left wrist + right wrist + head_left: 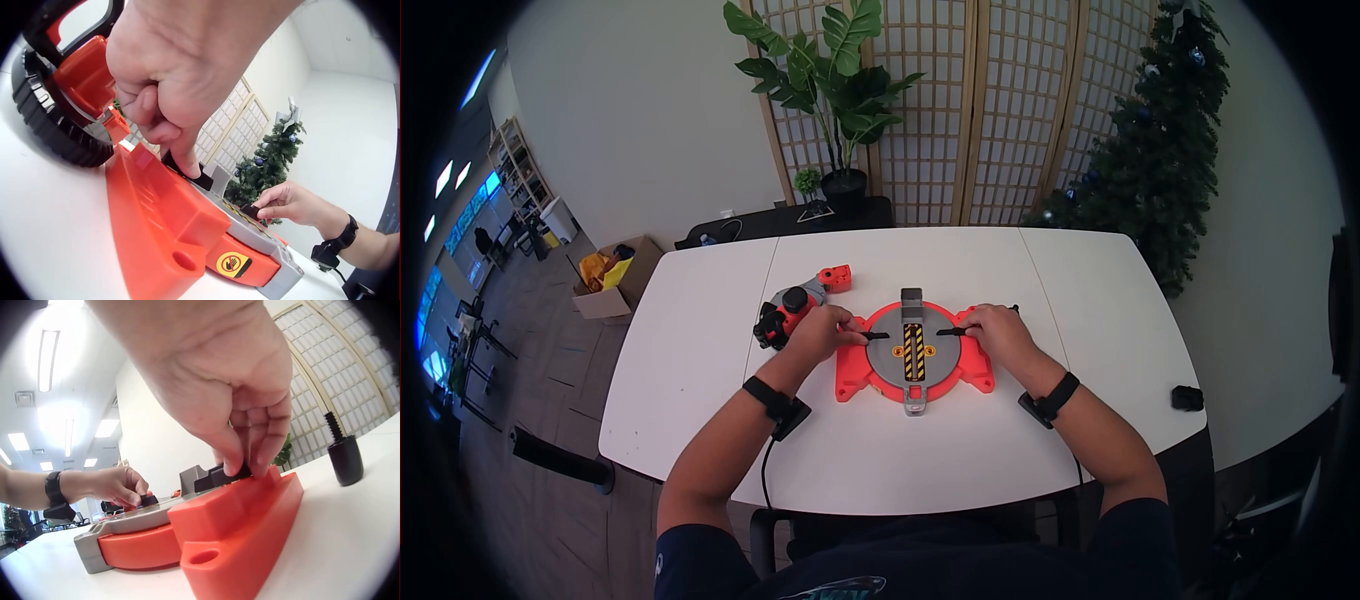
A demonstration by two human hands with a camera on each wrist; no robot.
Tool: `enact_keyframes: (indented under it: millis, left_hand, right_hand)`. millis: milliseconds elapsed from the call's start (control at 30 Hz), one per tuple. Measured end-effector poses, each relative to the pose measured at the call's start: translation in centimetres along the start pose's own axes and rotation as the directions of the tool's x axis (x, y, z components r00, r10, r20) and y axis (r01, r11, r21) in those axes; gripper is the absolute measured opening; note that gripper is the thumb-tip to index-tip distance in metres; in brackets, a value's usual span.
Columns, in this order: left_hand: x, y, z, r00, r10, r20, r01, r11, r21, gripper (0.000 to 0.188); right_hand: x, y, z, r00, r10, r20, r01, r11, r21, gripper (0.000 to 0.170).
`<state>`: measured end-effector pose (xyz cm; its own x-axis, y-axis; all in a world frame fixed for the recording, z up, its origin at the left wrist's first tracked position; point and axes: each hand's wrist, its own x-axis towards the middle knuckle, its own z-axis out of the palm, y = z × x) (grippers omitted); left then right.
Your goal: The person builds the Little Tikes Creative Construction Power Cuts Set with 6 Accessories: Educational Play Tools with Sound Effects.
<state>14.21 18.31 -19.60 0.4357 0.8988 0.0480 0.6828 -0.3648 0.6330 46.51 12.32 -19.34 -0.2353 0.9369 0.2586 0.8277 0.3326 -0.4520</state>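
Observation:
An orange toy miter saw base with a round grey turntable (940,367) lies on the table before me. A black-and-yellow striped strip (914,352) crosses the turntable's middle. My left hand (822,333) pinches a small black piece (879,336) over the left side. On the other side, my right hand (1000,332) grips a matching black piece (212,479), low against the base beside the grey upright block (911,300). Past the right hand, a black knob with a threaded screw (346,464) stands on the table. Left of the base sits the orange, grey and black saw part (797,298).
A small black object (1187,398) lies near the right edge of the white table (700,400). Behind it are a potted plant (843,188), a lattice screen (925,150) and a decorated tree (1145,170). A cardboard box (607,302) stands on the floor at left.

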Motion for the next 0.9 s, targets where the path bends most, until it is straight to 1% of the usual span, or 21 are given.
enact_keyframes:
  millis: [167, 567, 700, 767, 833, 900]
  left_hand:
    - [-0.15, 0.10, 0.01, 1.000, 0.012, -0.008, -0.012, 1.000, -0.004, 0.018]
    - [-0.13, 0.12, 0.09, 1.000, -0.017, 0.002, 0.017, 1.000, 0.005, 0.017]
    - [-0.43, 0.58, 0.09, 0.999, -0.032, -0.001, 0.032, 0.999, 0.017, 0.017]
    - [-0.47, 0.67, 0.13, 0.999, -0.033, -0.015, 0.034, 0.999, 0.025, 0.017]
    - [-0.57, 0.45, 0.34, 1.000, 0.013, -0.018, -0.012, 1.000, 0.026, 0.016]
    - [-0.64, 0.26, 0.71, 0.999, 0.024, -0.034, -0.023, 0.999, 0.031, 0.016]
  right_hand:
    - [0.07, 0.25, 0.19, 1.000, 0.005, 0.001, -0.006, 1.000, 0.018, 0.014]
    - [0.06, 0.31, -0.06, 1.000, 0.003, 0.024, -0.003, 1.000, 0.003, 0.015]
    - [-0.09, 0.31, 0.05, 1.000, -0.008, 0.004, 0.008, 1.000, 0.001, 0.015]
    - [-0.02, 0.14, -0.16, 0.999, 0.018, 0.040, -0.017, 1.000, -0.015, 0.014]
    - [0.00, 0.31, 0.07, 1.000, 0.006, 0.027, -0.005, 1.000, -0.014, 0.014]
    - [-0.01, 0.44, 0.15, 1.000, -0.001, 0.013, 0.002, 1.000, -0.012, 0.014]
